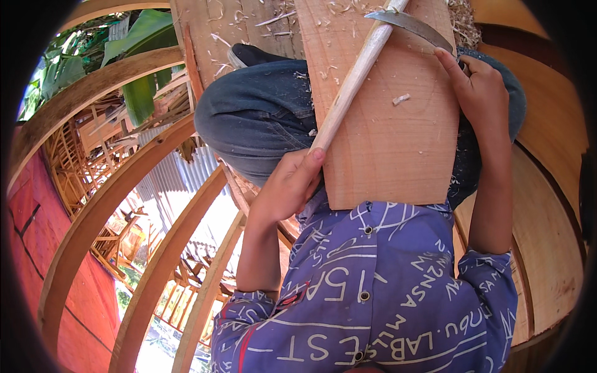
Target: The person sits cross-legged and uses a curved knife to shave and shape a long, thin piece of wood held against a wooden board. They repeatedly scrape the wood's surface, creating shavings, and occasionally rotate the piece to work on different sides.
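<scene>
An adze with a pale wooden handle (356,84) and a curved grey metal blade (415,26) lies slantwise over a light wooden board (392,149). Wrapped around the handle's near end is my left hand (289,183), its thumb laid along the wood. My right hand (477,84) is at the blade's right end, closed with the thumb against the metal; its other fingers are partly hidden. The board rests across my bent legs, its near end against my shirt. A small curled wood shaving (401,99) sits on it. The handle's far end passes out of view at the top.
Curved wooden ribs (165,255) rise on the left, with gaps between them. Curved planks (550,248) form a wall at the right. Shavings (463,25) lie heaped beyond the board and are scattered over planks (267,28) at the far left. Corrugated metal sheets (163,180) show outside.
</scene>
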The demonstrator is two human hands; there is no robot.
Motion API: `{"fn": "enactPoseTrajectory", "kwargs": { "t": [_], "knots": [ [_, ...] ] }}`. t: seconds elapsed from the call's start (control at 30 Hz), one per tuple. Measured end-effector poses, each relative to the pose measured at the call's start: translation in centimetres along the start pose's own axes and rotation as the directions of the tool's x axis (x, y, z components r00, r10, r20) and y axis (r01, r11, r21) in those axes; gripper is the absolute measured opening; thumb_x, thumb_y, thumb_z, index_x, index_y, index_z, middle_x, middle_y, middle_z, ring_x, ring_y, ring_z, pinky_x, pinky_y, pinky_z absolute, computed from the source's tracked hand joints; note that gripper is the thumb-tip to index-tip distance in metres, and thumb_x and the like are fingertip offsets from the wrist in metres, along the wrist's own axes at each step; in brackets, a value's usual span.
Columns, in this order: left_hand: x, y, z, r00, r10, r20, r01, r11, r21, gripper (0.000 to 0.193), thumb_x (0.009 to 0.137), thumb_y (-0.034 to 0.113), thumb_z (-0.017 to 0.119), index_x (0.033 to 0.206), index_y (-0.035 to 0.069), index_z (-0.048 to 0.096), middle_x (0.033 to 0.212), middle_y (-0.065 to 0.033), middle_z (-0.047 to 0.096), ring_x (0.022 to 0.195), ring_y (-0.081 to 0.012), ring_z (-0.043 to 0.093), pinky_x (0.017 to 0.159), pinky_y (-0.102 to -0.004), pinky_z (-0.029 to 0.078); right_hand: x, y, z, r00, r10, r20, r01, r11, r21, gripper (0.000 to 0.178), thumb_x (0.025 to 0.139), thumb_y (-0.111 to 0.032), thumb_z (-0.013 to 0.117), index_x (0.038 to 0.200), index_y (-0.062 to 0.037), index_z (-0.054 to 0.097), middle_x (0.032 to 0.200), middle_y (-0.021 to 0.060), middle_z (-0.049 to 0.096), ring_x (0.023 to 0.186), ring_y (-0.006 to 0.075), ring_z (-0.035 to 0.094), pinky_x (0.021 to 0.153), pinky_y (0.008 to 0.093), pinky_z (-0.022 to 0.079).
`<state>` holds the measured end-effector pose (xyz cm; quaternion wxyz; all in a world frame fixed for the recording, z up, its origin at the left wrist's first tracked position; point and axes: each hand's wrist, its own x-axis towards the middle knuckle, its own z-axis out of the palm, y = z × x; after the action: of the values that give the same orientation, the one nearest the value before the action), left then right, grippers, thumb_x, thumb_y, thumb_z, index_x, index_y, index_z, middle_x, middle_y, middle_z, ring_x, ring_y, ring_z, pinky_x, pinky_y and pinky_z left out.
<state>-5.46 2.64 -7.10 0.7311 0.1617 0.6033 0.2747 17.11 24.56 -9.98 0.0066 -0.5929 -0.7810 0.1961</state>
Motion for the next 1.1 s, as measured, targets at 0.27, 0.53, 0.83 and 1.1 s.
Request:
{"fn": "enactPoseTrajectory", "kwargs": {
  "t": [0.27,0.53,0.83,1.1],
  "knots": [
    [0.2,-0.7,-0.1,1.0,0.015,-0.014,-0.015,1.0,0.015,0.055,0.1,0.048,0.036,0.073,0.003,0.051,0.044,0.004,0.039,0.034,-0.0045,0.037,0.032,-0.021,0.029,0.7,0.1,0.4,0.999,-0.032,0.003,0.032,0.999,-0.044,0.069,0.082,-0.067,0.053,0.065,0.0,0.061,0.056,0.0149,0.055,0.055,0.0296,0.058,0.055,0.0382,0.046],
    [0.2,-1.0,0.5,0.993,0.034,-0.111,-0.026,0.997,0.071,0.057,0.097,0.055,0.034,0.066,0.008,0.041,0.045,0.0013,0.037,0.033,-0.0061,0.036,0.029,-0.0203,0.027,2.9,1.2,0.1,0.999,0.03,-0.024,-0.027,0.993,0.115,0.069,0.085,-0.062,0.054,0.067,0.004,0.056,0.053,0.0135,0.045,0.052,0.0207,0.043,0.056,0.0356,0.041],
    [-0.2,-1.4,-0.5,0.999,-0.003,-0.044,0.004,1.0,0.028,0.054,0.099,0.05,0.037,0.072,0.004,0.05,0.045,0.004,0.039,0.035,-0.0039,0.037,0.032,-0.0205,0.029,-1.5,-1.7,-0.3,0.992,-0.012,0.122,0.005,0.998,0.055,0.069,0.083,-0.064,0.053,0.067,0.0016,0.063,0.058,0.0174,0.058,0.059,0.0303,0.062,0.059,0.0395,0.049],
    [0.0,-1.1,-0.3,0.998,0.011,-0.058,-0.008,0.999,0.039,0.055,0.099,0.05,0.038,0.072,0.004,0.051,0.045,0.0039,0.039,0.035,-0.0035,0.037,0.032,-0.0203,0.028,-0.7,-1.9,-0.8,0.99,-0.075,0.115,0.069,0.996,0.059,0.07,0.081,-0.066,0.054,0.069,0.0014,0.066,0.061,0.0182,0.061,0.06,0.0329,0.063,0.058,0.0404,0.049]
  ]
}}
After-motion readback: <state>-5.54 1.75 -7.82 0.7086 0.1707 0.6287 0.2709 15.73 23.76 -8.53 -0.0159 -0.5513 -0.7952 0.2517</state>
